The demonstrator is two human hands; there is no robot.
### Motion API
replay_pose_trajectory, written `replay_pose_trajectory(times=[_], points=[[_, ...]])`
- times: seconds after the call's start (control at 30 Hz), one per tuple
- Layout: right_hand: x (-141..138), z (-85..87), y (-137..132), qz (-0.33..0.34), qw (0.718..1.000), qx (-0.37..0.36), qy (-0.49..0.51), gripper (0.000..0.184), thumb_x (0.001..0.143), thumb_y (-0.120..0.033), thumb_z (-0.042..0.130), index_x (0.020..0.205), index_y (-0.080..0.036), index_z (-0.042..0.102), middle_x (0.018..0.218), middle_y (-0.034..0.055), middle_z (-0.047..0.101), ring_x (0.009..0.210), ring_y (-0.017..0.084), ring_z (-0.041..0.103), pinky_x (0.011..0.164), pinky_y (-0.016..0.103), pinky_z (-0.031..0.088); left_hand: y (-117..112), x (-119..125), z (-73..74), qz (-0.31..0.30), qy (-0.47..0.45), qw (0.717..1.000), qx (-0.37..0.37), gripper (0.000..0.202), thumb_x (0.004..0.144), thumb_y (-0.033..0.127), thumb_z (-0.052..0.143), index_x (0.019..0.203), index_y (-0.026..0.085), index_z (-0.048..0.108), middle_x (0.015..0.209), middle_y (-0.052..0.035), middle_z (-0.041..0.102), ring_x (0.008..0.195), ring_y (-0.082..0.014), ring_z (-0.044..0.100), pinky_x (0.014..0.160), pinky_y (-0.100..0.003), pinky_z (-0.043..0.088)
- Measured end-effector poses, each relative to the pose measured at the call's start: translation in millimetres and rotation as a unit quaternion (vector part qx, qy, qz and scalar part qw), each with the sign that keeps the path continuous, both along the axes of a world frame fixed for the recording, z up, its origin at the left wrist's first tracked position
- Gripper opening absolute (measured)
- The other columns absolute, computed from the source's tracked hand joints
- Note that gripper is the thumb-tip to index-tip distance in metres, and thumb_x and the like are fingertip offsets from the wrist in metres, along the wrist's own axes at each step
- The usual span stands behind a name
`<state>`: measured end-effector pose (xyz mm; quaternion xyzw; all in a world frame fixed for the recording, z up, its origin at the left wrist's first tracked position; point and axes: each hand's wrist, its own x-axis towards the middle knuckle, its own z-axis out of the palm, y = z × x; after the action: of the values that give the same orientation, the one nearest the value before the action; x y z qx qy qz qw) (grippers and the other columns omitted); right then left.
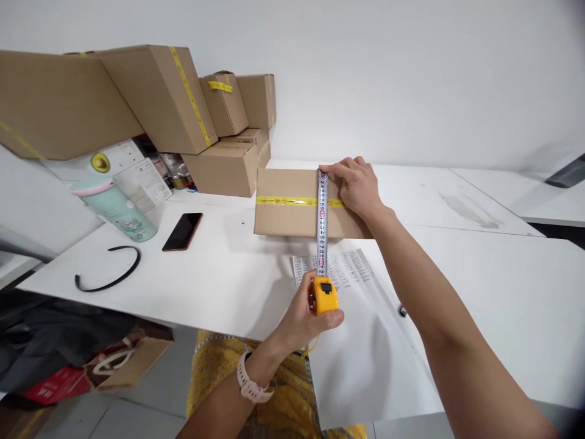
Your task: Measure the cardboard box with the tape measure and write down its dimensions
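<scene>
My left hand (307, 310) is wrapped around the yellow case of a tape measure (326, 297), just in front of a closed cardboard box (286, 219). From the case, the silver blade (322, 225) runs straight across the box top to its far edge. There my right hand (359, 183) pinches the blade's end against the edge, its other fingers curled over the box. Yellow tape (286, 201) crosses the box lengthwise and passes under the blade. Partly below the box and my left hand lies a printed sheet (356, 360).
Several cardboard boxes (223, 171) are stacked at the back left against the wall. A mint tumbler (121, 210), a phone (183, 231) and a black headband (132, 268) are on the white table (219, 274) to the left. A paper bag (132, 366) stands below the table's edge.
</scene>
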<state>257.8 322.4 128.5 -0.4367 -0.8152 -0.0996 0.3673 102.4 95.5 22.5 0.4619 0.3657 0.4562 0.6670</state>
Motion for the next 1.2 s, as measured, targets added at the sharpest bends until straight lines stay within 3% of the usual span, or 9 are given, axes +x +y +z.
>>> replay_pose_trajectory(times=[0.23, 0.4, 0.63, 0.77, 0.83, 0.93, 1.0, 1.1, 1.2], points=[[-3.4, -5.7, -19.7, -0.067, 0.997, 0.016, -0.038, 0.043, 0.106, -0.039, 0.029, 0.128, -0.027, 0.064, 0.101, 0.0094, 0.065, 0.101, 0.029, 0.050, 0.090, 0.046, 0.037, -36.0, -2.9, -8.8, 0.024, 0.037, 0.998, 0.048, 0.065, 0.069, 0.026, 0.079, 0.124, 0.025, 0.045, 0.128, -0.0085, 0.056, 0.092, -0.0176, 0.064, 0.078, -0.033, 0.054], [-3.9, -17.9, -51.7, -0.103, 0.991, 0.034, -0.072, 0.056, 0.102, -0.061, 0.029, 0.126, -0.024, 0.063, 0.112, 0.0119, 0.063, 0.113, 0.034, 0.051, 0.098, 0.052, 0.035, -65.0, -6.0, -26.5, 0.016, 0.116, 0.992, 0.052, 0.073, 0.061, 0.021, 0.078, 0.126, 0.024, 0.045, 0.126, -0.0102, 0.060, 0.097, -0.0215, 0.065, 0.072, -0.030, 0.054], [-8.6, -80.8, -97.3, -0.095, 0.993, 0.000, -0.077, 0.049, 0.100, -0.056, 0.044, 0.133, -0.025, 0.061, 0.132, 0.0146, 0.062, 0.126, 0.037, 0.048, 0.102, 0.052, 0.034, -66.3, -9.1, -31.0, -0.002, 0.175, 0.982, 0.066, 0.074, 0.062, 0.022, 0.077, 0.128, 0.025, 0.044, 0.115, -0.0077, 0.065, 0.098, -0.0239, 0.067, 0.073, -0.032, 0.057], [4.3, -81.2, -105.5, -0.021, 0.997, -0.039, 0.062, 0.043, 0.104, -0.050, 0.039, 0.121, -0.025, 0.069, 0.128, 0.0103, 0.068, 0.121, 0.031, 0.056, 0.101, 0.052, 0.039, -65.3, -12.4, -30.7, -0.016, 0.204, 0.976, 0.074, 0.079, 0.062, 0.026, 0.079, 0.131, 0.023, 0.041, 0.111, -0.0072, 0.066, 0.094, -0.0237, 0.067, 0.074, -0.034, 0.057], [17.4, -61.7, -117.2, 0.023, 0.973, -0.083, 0.216, 0.052, 0.106, -0.054, 0.029, 0.115, -0.025, 0.071, 0.115, 0.0080, 0.072, 0.111, 0.028, 0.063, 0.096, 0.050, 0.045, -67.5, -15.6, -29.9, -0.029, 0.227, 0.970, 0.081, 0.082, 0.063, 0.029, 0.079, 0.134, 0.023, 0.039, 0.111, -0.0076, 0.066, 0.090, -0.0226, 0.067, 0.075, -0.036, 0.057], [37.3, -27.9, -149.2, 0.107, 0.880, -0.173, 0.430, 0.069, 0.104, -0.063, 0.014, 0.118, -0.026, 0.071, 0.097, 0.0069, 0.073, 0.094, 0.024, 0.069, 0.081, 0.044, 0.052, -73.7, -21.1, -25.7, -0.054, 0.290, 0.947, 0.129, 0.087, 0.064, 0.031, 0.080, 0.139, 0.021, 0.037, 0.113, -0.0091, 0.066, 0.092, -0.0239, 0.066, 0.083, -0.041, 0.056], [47.7, -15.0, -174.9, 0.130, 0.850, -0.170, 0.481, 0.050, 0.101, -0.063, 0.039, 0.120, -0.030, 0.072, 0.095, 0.0042, 0.072, 0.081, 0.020, 0.068, 0.073, 0.039, 0.052, -78.8, -24.3, -21.6, -0.088, 0.329, 0.925, 0.170, 0.088, 0.064, 0.031, 0.081, 0.140, 0.021, 0.038, 0.117, -0.0103, 0.065, 0.100, -0.0272, 0.065, 0.092, -0.045, 0.054], [59.6, -18.3, -210.9, 0.080, 0.840, -0.127, 0.521, 0.019, 0.090, -0.047, 0.071, 0.098, -0.031, 0.077, 0.098, 0.0018, 0.072, 0.059, 0.014, 0.059, 0.051, 0.033, 0.044, -86.8, -28.4, -17.8, -0.150, 0.353, 0.904, 0.186, 0.086, 0.065, 0.029, 0.081, 0.141, 0.022, 0.041, 0.126, -0.0121, 0.064, 0.111, -0.0308, 0.064, 0.100, -0.048, 0.051], [65.0, -41.4, -243.3, 0.047, 0.825, -0.175, 0.536, 0.016, 0.089, -0.046, 0.072, 0.083, -0.031, 0.075, 0.072, 0.0014, 0.067, 0.048, 0.014, 0.050, 0.044, 0.033, 0.039, -94.7, -32.5, -21.2, -0.140, 0.339, 0.914, 0.173, 0.090, 0.069, 0.025, 0.079, 0.147, 0.026, 0.035, 0.138, -0.0138, 0.057, 0.118, -0.0304, 0.062, 0.102, -0.047, 0.051]])
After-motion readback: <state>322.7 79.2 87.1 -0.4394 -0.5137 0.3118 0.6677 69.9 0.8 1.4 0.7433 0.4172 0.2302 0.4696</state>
